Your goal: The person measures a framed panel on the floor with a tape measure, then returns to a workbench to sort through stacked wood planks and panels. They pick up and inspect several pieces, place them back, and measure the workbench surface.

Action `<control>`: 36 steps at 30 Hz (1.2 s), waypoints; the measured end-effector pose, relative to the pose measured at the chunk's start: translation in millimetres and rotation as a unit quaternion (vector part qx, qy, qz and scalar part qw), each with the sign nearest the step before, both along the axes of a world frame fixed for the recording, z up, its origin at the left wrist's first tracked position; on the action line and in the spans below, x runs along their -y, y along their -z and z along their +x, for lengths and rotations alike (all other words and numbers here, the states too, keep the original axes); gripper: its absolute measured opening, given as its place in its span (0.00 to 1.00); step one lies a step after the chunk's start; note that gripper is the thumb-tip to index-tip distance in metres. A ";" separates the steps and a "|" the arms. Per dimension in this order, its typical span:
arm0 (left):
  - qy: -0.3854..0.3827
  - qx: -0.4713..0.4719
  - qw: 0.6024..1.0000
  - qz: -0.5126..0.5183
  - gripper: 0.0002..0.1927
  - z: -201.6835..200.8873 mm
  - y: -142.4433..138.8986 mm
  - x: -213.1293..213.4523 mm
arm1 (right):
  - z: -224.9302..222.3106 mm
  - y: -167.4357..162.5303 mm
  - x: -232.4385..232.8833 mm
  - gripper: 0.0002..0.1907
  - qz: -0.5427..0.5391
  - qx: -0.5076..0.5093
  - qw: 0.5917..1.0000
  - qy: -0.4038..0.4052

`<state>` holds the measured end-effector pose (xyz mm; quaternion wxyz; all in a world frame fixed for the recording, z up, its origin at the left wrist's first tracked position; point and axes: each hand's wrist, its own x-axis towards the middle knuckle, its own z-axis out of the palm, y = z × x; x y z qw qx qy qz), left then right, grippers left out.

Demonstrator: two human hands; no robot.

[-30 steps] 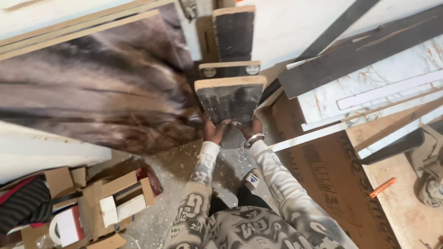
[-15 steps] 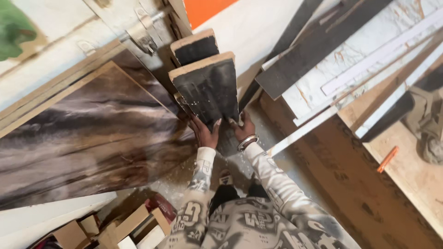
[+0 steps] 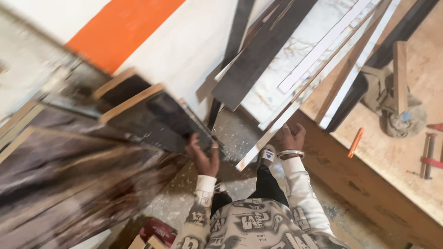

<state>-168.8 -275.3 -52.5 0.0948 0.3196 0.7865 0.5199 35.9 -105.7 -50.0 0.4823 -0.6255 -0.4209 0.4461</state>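
The left hand (image 3: pixel 203 157) grips the near edge of a dark board (image 3: pixel 157 122). The right hand (image 3: pixel 293 137), fingers loosely spread, touches a pale strip (image 3: pixel 277 129). A red package (image 3: pixel 157 230) lies near left.

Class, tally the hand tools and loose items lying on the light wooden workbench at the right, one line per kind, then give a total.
Orange pencil-shaped marker: 1
Red-handled hammer: 1
Crumpled tan cloth: 1
Short wooden batten: 1
Total: 4
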 end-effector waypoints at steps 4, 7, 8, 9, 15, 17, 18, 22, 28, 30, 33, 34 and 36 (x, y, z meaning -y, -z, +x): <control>0.180 0.023 0.978 -0.100 0.47 48.2 30.3 -69.6 | 21.6 14.1 -57.5 0.19 -0.109 -0.075 0.987 -0.092; 0.319 0.115 0.886 -0.315 0.56 93.2 44.7 -113.0 | 7.2 14.9 -89.8 0.16 0.141 0.002 0.956 -0.257; 0.323 0.131 0.906 -0.242 0.47 103.9 48.3 -126.8 | 6.3 13.6 -100.1 0.17 0.153 0.028 0.950 -0.270; 0.324 0.151 0.919 -0.169 0.38 112.7 51.8 -135.5 | 7.8 12.6 -109.8 0.19 0.013 -0.014 0.965 -0.263; -0.062 0.517 0.850 0.086 0.30 79.5 41.0 -175.7 | 45.7 1.7 -150.4 0.29 -0.171 -0.036 0.961 -0.212; -0.076 0.454 0.883 0.088 0.33 68.0 37.3 -188.1 | 55.1 -2.7 -160.2 0.30 -0.181 -0.033 0.956 -0.229; -0.074 0.431 0.893 0.107 0.34 66.9 38.0 -197.8 | 58.8 -3.3 -165.3 0.31 -0.184 -0.032 0.954 -0.234; -0.119 0.433 0.887 0.109 0.38 79.9 34.1 -215.6 | 64.6 3.1 -181.8 0.35 0.007 0.194 0.954 -0.229; -0.049 0.347 0.924 0.150 0.27 113.3 17.4 -181.2 | 78.9 14.4 -221.1 0.28 -0.019 -0.008 0.997 -0.070; -0.063 0.438 0.878 0.184 0.28 113.0 9.2 -167.6 | 82.3 10.6 -240.0 0.29 -0.037 -0.193 0.980 -0.030; -0.043 0.502 0.839 0.207 0.30 112.4 -0.3 -155.1 | 92.3 5.9 -267.8 0.30 -0.120 -0.490 0.863 -0.044; -0.025 0.515 0.831 0.208 0.30 113.7 -2.2 -153.9 | 95.1 4.2 -273.8 0.31 -0.143 -0.578 0.802 -0.042; -0.044 0.633 0.747 0.200 0.32 120.1 -4.3 -154.6 | 96.5 1.4 -279.9 0.27 -0.079 -0.507 0.851 -0.110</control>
